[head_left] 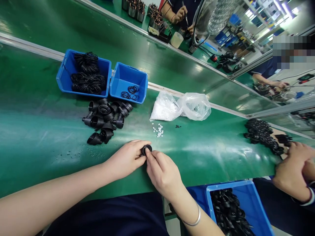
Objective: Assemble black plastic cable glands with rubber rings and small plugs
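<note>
My left hand (128,158) and my right hand (162,173) meet at the near edge of the green belt (49,131). Both are closed on one small black round plastic part (146,149), fingers pinching its rim. A pile of black elbow fittings (105,119) lies just beyond my left hand. Behind it stand a blue bin full of black rubber rings (85,73) and a second blue bin (128,82) holding a few rings. Tiny white pieces (158,129) are scattered ahead of my hands.
Clear plastic bags (182,106) with white bits lie mid-belt. A blue bin of black parts (233,209) sits at my right knee. A co-worker's hand (292,170) rests at right beside a heap of black parts (263,136). Another person (179,13) works across the line.
</note>
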{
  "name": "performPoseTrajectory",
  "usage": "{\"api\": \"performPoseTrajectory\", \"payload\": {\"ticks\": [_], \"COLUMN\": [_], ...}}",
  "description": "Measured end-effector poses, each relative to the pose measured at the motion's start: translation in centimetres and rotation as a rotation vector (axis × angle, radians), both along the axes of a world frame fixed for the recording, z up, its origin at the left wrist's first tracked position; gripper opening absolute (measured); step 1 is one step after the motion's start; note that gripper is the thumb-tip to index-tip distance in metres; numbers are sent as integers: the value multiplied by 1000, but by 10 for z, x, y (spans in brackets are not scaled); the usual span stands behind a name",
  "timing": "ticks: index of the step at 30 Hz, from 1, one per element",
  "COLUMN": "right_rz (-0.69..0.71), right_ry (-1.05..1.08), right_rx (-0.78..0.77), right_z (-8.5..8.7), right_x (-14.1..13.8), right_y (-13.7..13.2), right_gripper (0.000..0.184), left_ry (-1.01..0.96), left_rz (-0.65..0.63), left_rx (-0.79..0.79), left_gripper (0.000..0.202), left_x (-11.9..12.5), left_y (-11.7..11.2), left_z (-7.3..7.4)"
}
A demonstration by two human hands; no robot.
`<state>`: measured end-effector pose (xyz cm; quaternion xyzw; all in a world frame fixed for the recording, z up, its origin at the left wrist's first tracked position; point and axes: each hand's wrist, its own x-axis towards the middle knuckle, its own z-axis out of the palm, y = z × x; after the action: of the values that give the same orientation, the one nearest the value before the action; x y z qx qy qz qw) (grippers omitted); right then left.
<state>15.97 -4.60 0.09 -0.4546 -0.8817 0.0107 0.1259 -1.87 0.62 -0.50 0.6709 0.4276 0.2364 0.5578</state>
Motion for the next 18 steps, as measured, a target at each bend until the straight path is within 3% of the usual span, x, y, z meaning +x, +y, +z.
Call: {"api": "performPoseTrajectory", "payload": {"ticks": [8, 14, 18], "right_rz": [-66, -74, -51], "right_ry": [132, 68, 75], "right_rx": [74, 56, -53], "right_z": [-21, -11, -3], "right_x": [-2, -7, -3], "right_y": [-12, -11, -6], "right_gripper": [67, 65, 58], "left_ry": [30, 10, -3], "left_rz": [-3, 11, 17], "left_rx": [46, 85, 85], "left_gripper": [42, 42, 41], "left_x": [0, 1, 1], "left_y": [0, -2, 0], "left_z": [4, 1, 2]}}
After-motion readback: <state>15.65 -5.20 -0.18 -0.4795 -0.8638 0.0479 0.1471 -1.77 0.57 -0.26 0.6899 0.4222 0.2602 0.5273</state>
